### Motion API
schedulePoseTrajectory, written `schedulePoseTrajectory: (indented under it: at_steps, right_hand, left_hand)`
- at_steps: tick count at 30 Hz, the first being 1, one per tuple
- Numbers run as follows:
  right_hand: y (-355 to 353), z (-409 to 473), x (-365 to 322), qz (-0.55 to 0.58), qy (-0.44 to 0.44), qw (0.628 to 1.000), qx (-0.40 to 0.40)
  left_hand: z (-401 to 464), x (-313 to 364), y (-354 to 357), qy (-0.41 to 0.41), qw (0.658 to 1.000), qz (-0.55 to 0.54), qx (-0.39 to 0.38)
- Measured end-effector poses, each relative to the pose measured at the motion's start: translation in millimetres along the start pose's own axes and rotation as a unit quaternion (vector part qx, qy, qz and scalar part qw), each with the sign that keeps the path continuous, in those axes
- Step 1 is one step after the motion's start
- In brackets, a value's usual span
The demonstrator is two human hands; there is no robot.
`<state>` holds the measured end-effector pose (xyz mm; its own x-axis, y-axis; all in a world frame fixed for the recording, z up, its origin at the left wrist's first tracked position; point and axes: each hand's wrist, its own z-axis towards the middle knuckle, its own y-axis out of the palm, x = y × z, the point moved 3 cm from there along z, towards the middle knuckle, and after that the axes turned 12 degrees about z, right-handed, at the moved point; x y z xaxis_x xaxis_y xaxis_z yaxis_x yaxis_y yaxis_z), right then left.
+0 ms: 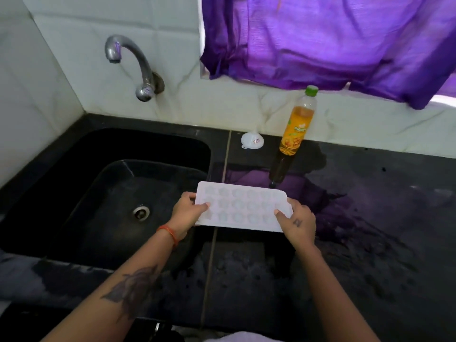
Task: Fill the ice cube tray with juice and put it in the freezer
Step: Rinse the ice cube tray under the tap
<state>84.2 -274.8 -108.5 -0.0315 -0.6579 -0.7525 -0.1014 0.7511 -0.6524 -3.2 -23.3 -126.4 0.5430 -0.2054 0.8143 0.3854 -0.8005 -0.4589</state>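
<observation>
We pinch the ice cube tray (243, 207) at its short ends, left hand (188, 213) and right hand (299, 222) each in a closed grip, keeping it level over the worktop (370, 218), just right of the sink (111, 188); the capped juice bottle (294, 134) stands behind the tray, ready for pouring.

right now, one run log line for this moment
stage: pre-fill | ice cube tray: empty, held by left hand and right hand | juice bottle: capped, upright

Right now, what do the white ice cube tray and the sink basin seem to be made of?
White ice cube tray: likely matte moulded plastic or silicone, judging by its opaque, soft-edged cups. Black sink basin: glossy, perhaps stone composite or coated; the smooth walls reflect light.
</observation>
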Motion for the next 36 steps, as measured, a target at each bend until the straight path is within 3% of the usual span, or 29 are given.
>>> schedulePoseTrajectory:
  at_steps: [9,13,22,27,31,36]
  right_hand:
    - [96,29,-109,0.012,-0.085,0.992,-0.088]
    - [136,43,-171,-0.036,-0.153,0.982,-0.101]
    - [242,98,-352,-0.025,-0.277,0.948,-0.154]
    - [278,141,-378,-0.095,-0.277,0.942,-0.166]
    - [284,155,-380,-0.18,-0.376,0.902,-0.112]
    - [285,161,-385,-0.259,-0.395,0.876,-0.104]
  left_hand:
    - [37,-45,-114,-0.057,0.979,-0.187,0.049]
    - [63,-60,-163,-0.052,0.974,-0.206,0.08]
    - [110,-71,-224,-0.053,0.963,-0.248,0.095]
    - [122,-77,-232,-0.054,0.962,-0.255,0.086]
    - [127,-79,-231,-0.057,0.958,-0.271,0.072]
    - [128,-77,-224,-0.058,0.958,-0.274,0.068]
